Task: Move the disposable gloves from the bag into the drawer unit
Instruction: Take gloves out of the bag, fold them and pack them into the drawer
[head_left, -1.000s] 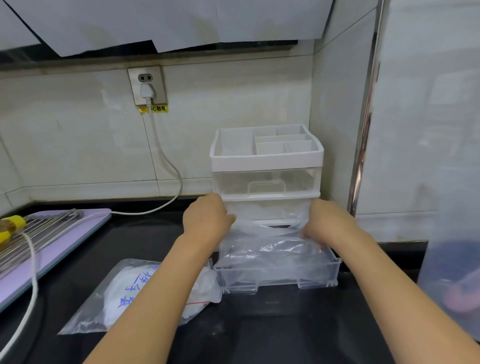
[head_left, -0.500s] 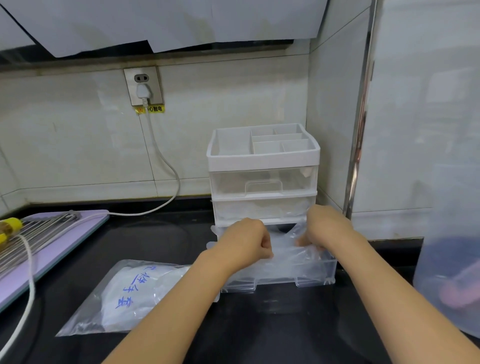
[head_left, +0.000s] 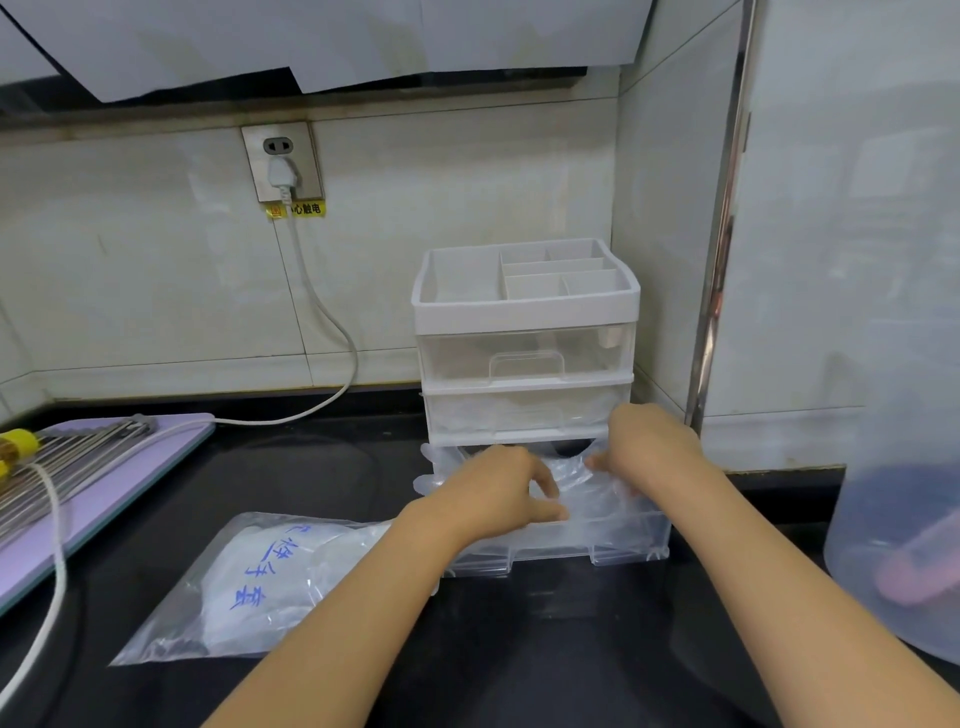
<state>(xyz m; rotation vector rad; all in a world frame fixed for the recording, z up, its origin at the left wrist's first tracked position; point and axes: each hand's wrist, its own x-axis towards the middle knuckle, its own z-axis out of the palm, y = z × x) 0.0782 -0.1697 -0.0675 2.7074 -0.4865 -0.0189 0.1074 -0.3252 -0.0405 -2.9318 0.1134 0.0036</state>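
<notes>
Left hand (head_left: 498, 491) now amid crinkly gloves (head_left: 597, 501)

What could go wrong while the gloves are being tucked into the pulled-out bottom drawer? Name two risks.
1. Some gloves hang over the left rim of the bottom drawer; they could jam when it is pushed shut.
2. The left forearm crosses above the bag, which still holds gloves, and might sweep it aside.

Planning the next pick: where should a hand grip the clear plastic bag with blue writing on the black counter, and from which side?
Probably pinch the clear plastic bag with blue writing at its flat, empty near-left corner, coming from the front-left. The white contents bulge in the middle, and the left forearm covers its right end.
</notes>
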